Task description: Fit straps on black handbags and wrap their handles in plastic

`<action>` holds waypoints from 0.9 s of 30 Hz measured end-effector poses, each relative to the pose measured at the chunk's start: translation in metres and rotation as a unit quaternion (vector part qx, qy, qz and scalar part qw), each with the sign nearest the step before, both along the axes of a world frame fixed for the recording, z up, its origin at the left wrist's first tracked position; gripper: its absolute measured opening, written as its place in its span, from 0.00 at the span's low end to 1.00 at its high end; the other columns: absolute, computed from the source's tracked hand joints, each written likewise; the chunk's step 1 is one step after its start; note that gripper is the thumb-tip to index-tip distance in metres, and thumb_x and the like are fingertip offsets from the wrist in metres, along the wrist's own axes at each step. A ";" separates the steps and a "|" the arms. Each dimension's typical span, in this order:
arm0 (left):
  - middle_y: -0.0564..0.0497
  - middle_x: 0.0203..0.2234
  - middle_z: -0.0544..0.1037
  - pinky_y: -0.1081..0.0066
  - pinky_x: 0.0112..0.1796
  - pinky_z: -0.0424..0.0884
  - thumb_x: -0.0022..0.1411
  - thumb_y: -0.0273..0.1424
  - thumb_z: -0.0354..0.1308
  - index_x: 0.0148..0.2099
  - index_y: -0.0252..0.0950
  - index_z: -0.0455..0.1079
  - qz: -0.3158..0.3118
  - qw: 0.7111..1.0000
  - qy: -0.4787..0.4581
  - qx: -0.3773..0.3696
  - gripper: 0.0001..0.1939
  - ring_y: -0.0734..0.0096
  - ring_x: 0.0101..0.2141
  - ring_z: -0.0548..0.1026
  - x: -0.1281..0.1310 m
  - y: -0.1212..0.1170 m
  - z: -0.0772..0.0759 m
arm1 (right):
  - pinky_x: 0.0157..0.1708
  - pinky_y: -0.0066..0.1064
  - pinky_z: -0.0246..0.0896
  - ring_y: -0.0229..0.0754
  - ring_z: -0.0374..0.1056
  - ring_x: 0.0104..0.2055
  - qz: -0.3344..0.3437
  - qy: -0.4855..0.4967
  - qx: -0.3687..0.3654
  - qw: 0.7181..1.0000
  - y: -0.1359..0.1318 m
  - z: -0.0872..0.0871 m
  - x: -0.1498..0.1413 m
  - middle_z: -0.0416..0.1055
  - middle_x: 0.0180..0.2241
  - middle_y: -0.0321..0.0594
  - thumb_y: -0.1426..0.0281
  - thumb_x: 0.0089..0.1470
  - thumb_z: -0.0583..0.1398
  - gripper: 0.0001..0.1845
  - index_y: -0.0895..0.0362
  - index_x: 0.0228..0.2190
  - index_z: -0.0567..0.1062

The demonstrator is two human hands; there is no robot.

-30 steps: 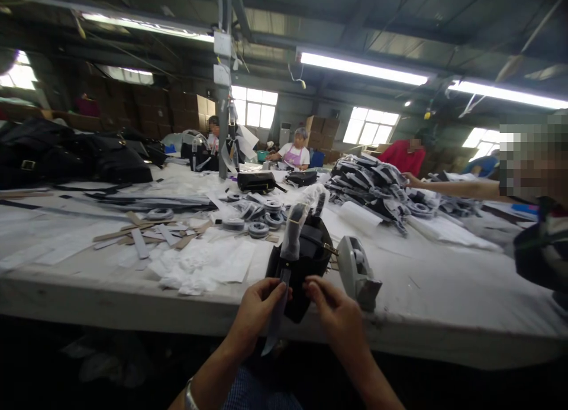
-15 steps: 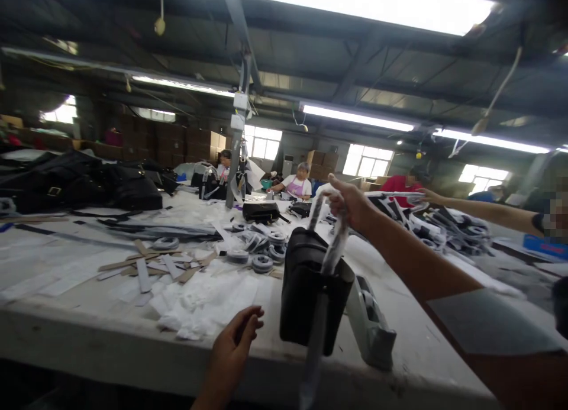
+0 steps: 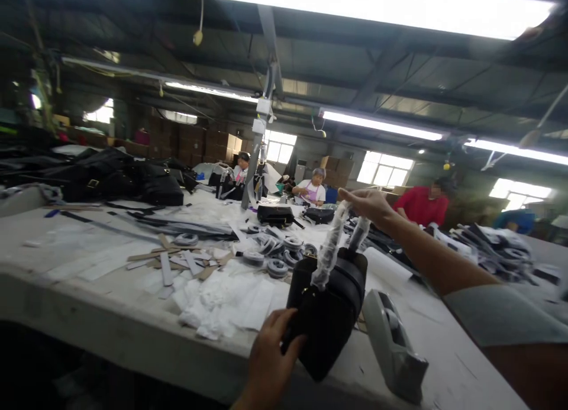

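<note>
A small black handbag (image 3: 328, 315) hangs tilted over the near edge of the white worktable (image 3: 89, 291). Its handle (image 3: 337, 238) is wrapped in clear plastic film. My right hand (image 3: 370, 204) is raised above the bag with its fingers closed on the top of that wrapped handle. My left hand (image 3: 268, 362) comes up from below and cups the bag's lower left side, fingers curled against it.
A grey tape dispenser (image 3: 393, 345) stands just right of the bag. White paper sheets (image 3: 222, 303), cardboard strips (image 3: 177, 262) and tape rolls (image 3: 277, 259) lie left and behind. Black bags (image 3: 115, 179) pile at far left. Other workers (image 3: 313, 188) sit across the table.
My left hand has gone from hovering open beside the bag to gripping its lower side. The bag has tilted and swung right with my raised right hand. The view has shifted right.
</note>
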State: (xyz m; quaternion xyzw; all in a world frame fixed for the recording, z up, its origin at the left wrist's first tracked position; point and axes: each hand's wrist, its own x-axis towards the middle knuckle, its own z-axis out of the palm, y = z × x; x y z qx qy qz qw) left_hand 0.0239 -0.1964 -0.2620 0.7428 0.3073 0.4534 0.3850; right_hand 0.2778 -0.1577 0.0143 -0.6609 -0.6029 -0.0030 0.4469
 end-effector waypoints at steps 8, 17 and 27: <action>0.44 0.36 0.82 0.67 0.37 0.72 0.61 0.38 0.57 0.42 0.36 0.75 -0.076 0.983 0.002 -0.170 0.12 0.58 0.37 0.79 0.015 -0.009 -0.041 | 0.37 0.36 0.62 0.50 0.70 0.38 -0.099 -0.064 0.107 0.987 -0.036 -0.071 -0.001 0.76 0.33 0.44 0.41 0.51 0.56 0.30 0.55 0.31 0.78; 0.51 0.21 0.78 0.73 0.26 0.67 0.55 0.50 0.62 0.36 0.35 0.74 -0.125 0.942 -0.094 -0.298 0.21 0.68 0.23 0.74 0.006 -0.020 -0.047 | 0.18 0.30 0.55 0.41 0.63 0.16 -0.032 0.268 -0.155 0.950 -0.140 -0.237 -0.097 0.70 0.15 0.38 0.40 0.48 0.59 0.31 0.56 0.27 0.80; 0.46 0.30 0.81 0.71 0.31 0.72 0.70 0.45 0.40 0.38 0.35 0.74 -0.044 0.984 0.132 -0.109 0.26 0.64 0.32 0.79 -0.009 0.042 -0.021 | 0.18 0.26 0.53 0.36 0.60 0.19 0.022 0.422 -0.110 0.899 -0.118 -0.268 -0.114 0.72 0.20 0.38 0.49 0.42 0.68 0.25 0.59 0.29 0.82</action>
